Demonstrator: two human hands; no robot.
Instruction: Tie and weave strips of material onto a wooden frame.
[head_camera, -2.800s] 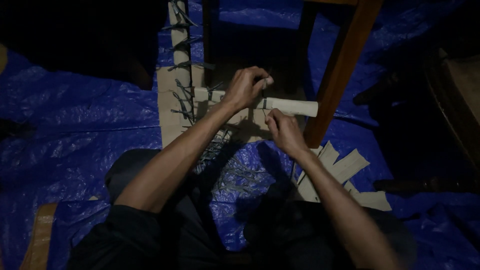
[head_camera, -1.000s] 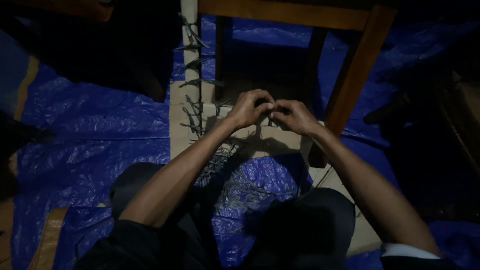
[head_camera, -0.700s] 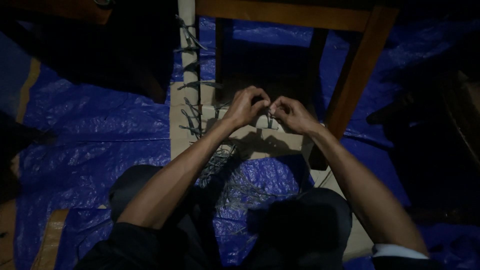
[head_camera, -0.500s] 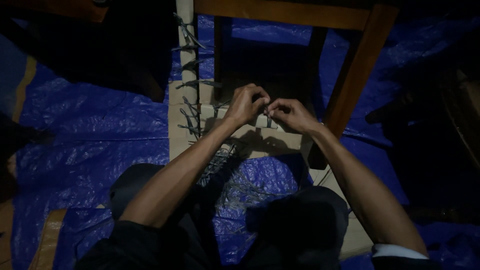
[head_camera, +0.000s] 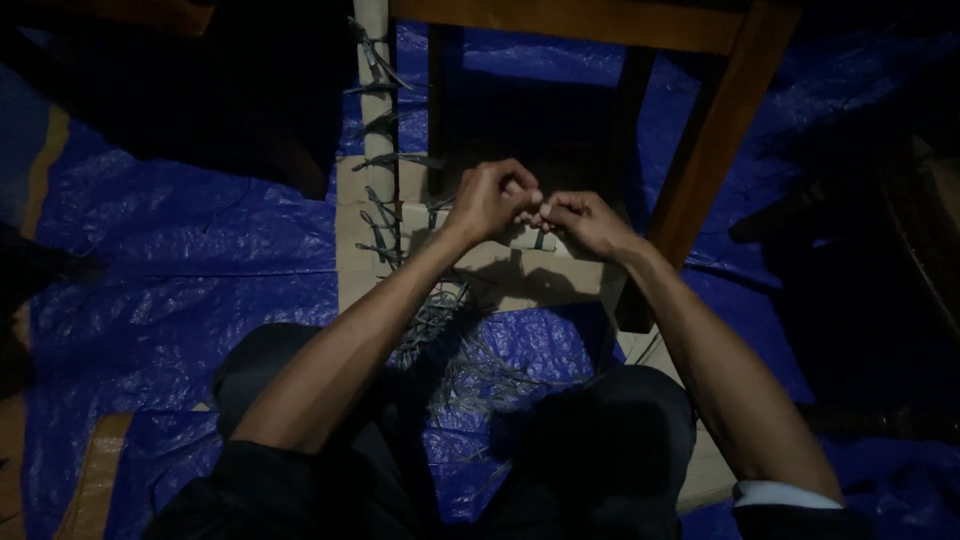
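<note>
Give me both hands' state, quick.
Left hand: closed, pinching something too small to identify.
Right hand: closed, fingertips meeting the left's.

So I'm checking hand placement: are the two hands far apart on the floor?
No, the left hand and right hand meet fingertip to fingertip above the pale strips.

The head view is dim and underexposed, with a pool of light falling from the camera's side onto the middle of the frame, so the forearms, the left hand (head_camera: 492, 200) and right hand (head_camera: 582, 219) and the pale cardboard strips (head_camera: 470, 265) beneath them are the brightest parts. The hands throw a dark, soft-edged shadow onto the cardboard just below them, while the crinkled blue tarp (head_camera: 190, 260) catches small glossy highlights on its folds. Towards the corners the light falls off to near black, detail is lost in grainy murk at the upper left and right edge, and the dark trousers at the bottom show almost no texture.
</note>
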